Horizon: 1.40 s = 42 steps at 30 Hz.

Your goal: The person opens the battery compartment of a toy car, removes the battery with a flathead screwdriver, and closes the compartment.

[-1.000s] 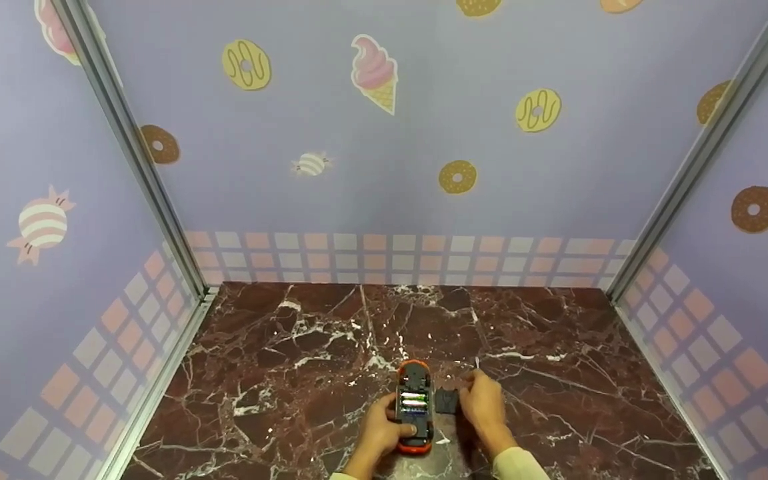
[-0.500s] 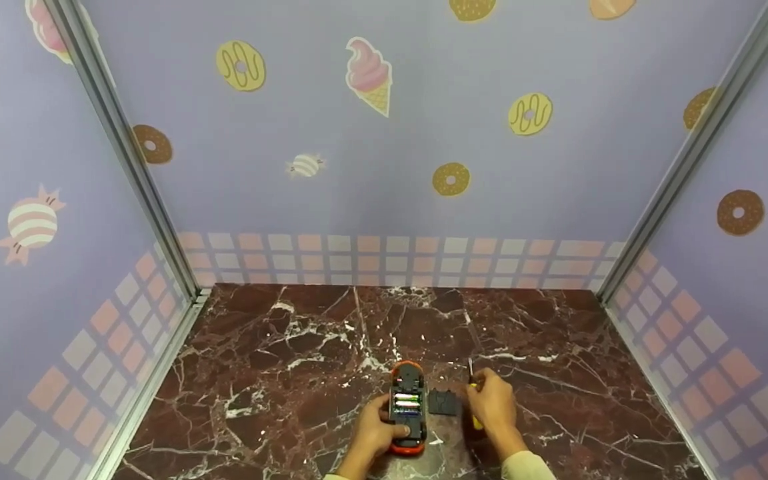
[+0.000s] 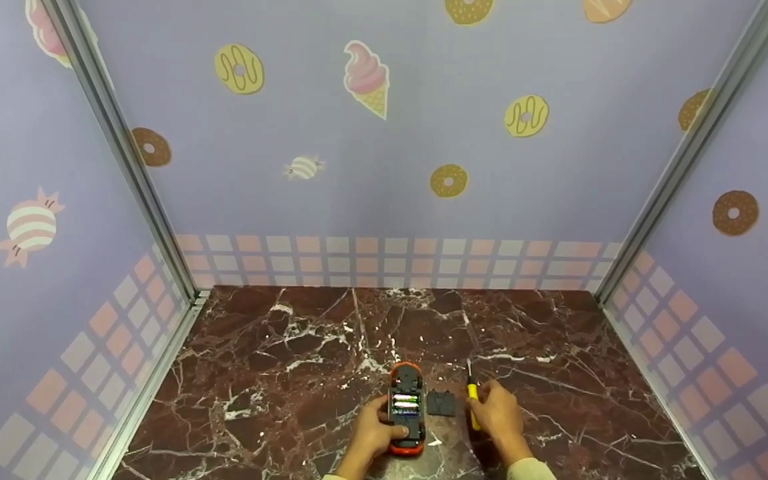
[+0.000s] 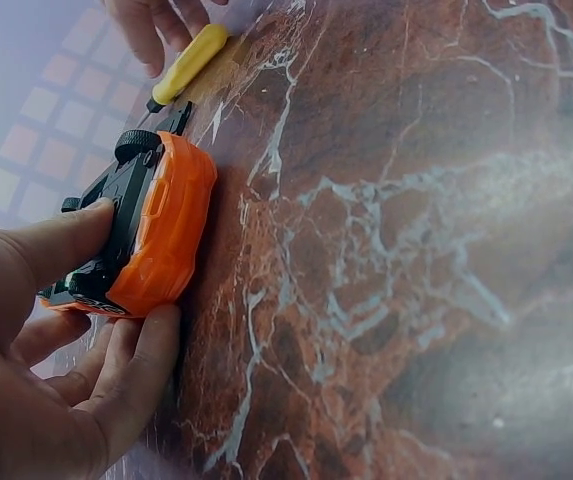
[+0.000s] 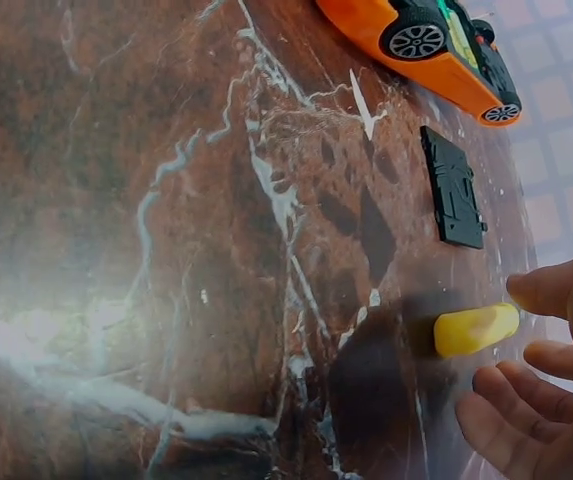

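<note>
An orange toy car (image 3: 408, 373) lies upside down on the marbled table, its wheels up and its battery bay uncovered. Several batteries (image 3: 406, 402) show inside the bay. My left hand (image 3: 372, 432) grips the car's near end, thumb on the black underside and fingers along the orange body (image 4: 171, 225). To the car's right lies a black battery cover (image 5: 453, 187). Beyond the cover, a screwdriver (image 3: 473, 395) with a yellow handle rests on the table, its tip pointing away. My right hand (image 3: 501, 413) is beside that handle (image 5: 474, 332), its fingers spread loosely and not wrapped around it.
The dark red marbled table (image 3: 277, 400) has white veins and small white specks. Purple walls (image 3: 257, 200) printed with sweets enclose it at the back and both sides. Metal posts (image 3: 147, 200) stand at the back corners.
My right hand has let go of the screwdriver and shifted slightly right, leaving its yellow handle exposed on the table. My left hand keeps its grip on the toy car.
</note>
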{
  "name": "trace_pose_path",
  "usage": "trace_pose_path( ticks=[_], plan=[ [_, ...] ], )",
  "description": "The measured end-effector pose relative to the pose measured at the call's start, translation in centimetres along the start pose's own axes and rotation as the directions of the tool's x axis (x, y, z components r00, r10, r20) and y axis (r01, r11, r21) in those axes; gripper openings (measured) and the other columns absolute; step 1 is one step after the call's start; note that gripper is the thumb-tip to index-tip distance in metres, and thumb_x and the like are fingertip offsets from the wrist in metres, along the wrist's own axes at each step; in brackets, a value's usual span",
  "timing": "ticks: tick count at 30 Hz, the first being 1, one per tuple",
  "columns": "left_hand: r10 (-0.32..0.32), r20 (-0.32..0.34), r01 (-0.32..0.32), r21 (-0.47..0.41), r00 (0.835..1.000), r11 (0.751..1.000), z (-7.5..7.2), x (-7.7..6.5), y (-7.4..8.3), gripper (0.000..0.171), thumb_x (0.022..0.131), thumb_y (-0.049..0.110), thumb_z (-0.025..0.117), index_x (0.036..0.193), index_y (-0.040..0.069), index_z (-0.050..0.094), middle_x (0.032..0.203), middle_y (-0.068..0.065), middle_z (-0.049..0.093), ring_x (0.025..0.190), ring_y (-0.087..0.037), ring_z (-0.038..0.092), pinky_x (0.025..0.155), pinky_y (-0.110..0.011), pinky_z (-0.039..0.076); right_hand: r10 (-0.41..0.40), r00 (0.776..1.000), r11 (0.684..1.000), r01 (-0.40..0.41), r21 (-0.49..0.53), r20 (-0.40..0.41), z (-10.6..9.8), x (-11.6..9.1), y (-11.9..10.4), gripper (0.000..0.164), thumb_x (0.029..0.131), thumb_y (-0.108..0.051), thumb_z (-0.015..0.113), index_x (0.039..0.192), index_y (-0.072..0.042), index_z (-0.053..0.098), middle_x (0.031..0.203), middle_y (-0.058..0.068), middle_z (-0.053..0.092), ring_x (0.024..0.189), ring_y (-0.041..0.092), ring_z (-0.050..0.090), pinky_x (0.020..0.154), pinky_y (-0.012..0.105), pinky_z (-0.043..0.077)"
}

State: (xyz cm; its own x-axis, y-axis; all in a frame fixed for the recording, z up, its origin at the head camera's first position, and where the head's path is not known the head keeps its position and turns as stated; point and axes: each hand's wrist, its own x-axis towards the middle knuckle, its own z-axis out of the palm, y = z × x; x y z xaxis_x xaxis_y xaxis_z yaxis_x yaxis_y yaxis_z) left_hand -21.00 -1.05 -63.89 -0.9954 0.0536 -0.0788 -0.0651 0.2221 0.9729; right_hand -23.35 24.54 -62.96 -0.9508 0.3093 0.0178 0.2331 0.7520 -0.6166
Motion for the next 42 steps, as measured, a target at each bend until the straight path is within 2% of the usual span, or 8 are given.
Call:
trace_pose_path(
  ticks=[6, 10, 17, 22, 25, 37, 42],
  plan=[
    [-0.011, -0.001, 0.011, -0.002, 1.000, 1.000, -0.08, -0.14, 0.08, 0.077, 0.060, -0.011, 0.078, 0.131, -0.011, 0.050, 0.087, -0.017, 0.065, 0.078, -0.023, 0.063, 0.069, -0.036, 0.054, 0.002, 1.000, 1.000, -0.001, -0.015, 0.015, 0.45, -0.07, 0.31, 0.036, 0.074, -0.027, 0.079, 0.101, -0.006, 0.067, 0.090, 0.010, 0.071, 0.071, 0.021, 0.062, 0.059, 0.040, 0.048],
    [-0.018, -0.002, 0.018, -0.003, 1.000, 1.000, -0.03, -0.11, 0.17, 0.077, 0.060, -0.011, 0.079, 0.131, -0.010, 0.050, 0.087, -0.018, 0.065, 0.078, -0.023, 0.063, 0.069, -0.036, 0.054, -0.028, 1.000, 0.999, 0.028, -0.018, -0.002, 0.58, -0.05, 0.32, 0.037, 0.069, -0.025, 0.082, 0.098, -0.006, 0.067, 0.084, 0.009, 0.070, 0.068, 0.022, 0.062, 0.059, 0.040, 0.048],
    [-0.014, -0.014, 0.014, 0.000, 1.000, 1.000, 0.03, 0.00, 0.11, 0.078, 0.060, -0.010, 0.081, 0.132, -0.009, 0.051, 0.089, -0.017, 0.065, 0.081, -0.025, 0.063, 0.073, -0.037, 0.053, -0.056, 0.998, 0.998, 0.056, -0.009, -0.011, 0.61, 0.29, 0.42, 0.027, 0.068, -0.018, 0.080, 0.090, -0.006, 0.070, 0.073, 0.004, 0.066, 0.063, 0.021, 0.059, 0.054, 0.034, 0.046],
    [-0.018, -0.014, 0.018, -0.016, 1.000, 1.000, 0.08, -0.02, -0.02, 0.078, 0.060, -0.010, 0.081, 0.132, -0.009, 0.051, 0.089, -0.017, 0.065, 0.082, -0.025, 0.063, 0.073, -0.036, 0.053, -0.049, 0.999, 0.999, 0.049, -0.014, -0.001, 0.54, 0.44, 0.41, 0.012, 0.070, -0.015, 0.075, 0.078, -0.007, 0.069, 0.065, 0.003, 0.063, 0.057, 0.020, 0.057, 0.050, 0.033, 0.044],
    [-0.018, -0.013, 0.018, -0.004, 1.000, 1.000, 0.04, -0.01, -0.10, 0.078, 0.060, -0.009, 0.081, 0.132, -0.008, 0.051, 0.089, -0.017, 0.065, 0.081, -0.024, 0.063, 0.071, -0.036, 0.053, -0.039, 0.999, 0.999, 0.039, -0.024, 0.005, 0.61, 0.47, 0.43, 0.009, 0.071, -0.016, 0.073, 0.072, -0.009, 0.067, 0.063, 0.002, 0.062, 0.055, 0.019, 0.057, 0.048, 0.033, 0.044],
    [-0.013, -0.021, 0.014, 0.050, 1.000, 0.999, -0.12, -0.08, -0.04, 0.076, 0.060, -0.005, 0.082, 0.130, -0.007, 0.053, 0.088, -0.014, 0.066, 0.080, -0.023, 0.063, 0.072, -0.036, 0.052, -0.026, 0.999, 0.998, 0.028, -0.056, 0.043, 0.30, 0.46, 0.19, 0.010, 0.073, -0.018, 0.075, 0.076, -0.010, 0.068, 0.068, 0.002, 0.063, 0.062, 0.021, 0.057, 0.055, 0.038, 0.046],
    [-0.019, -0.020, 0.020, 0.051, 1.000, 0.999, -0.16, -0.09, 0.05, 0.076, 0.060, -0.005, 0.082, 0.131, -0.006, 0.053, 0.088, -0.014, 0.067, 0.080, -0.022, 0.063, 0.073, -0.036, 0.052, -0.034, 0.999, 0.998, 0.036, -0.054, 0.039, 0.04, 0.45, 0.12, 0.017, 0.074, -0.018, 0.075, 0.086, -0.007, 0.070, 0.076, 0.006, 0.067, 0.068, 0.024, 0.061, 0.060, 0.043, 0.048]
  ],
)
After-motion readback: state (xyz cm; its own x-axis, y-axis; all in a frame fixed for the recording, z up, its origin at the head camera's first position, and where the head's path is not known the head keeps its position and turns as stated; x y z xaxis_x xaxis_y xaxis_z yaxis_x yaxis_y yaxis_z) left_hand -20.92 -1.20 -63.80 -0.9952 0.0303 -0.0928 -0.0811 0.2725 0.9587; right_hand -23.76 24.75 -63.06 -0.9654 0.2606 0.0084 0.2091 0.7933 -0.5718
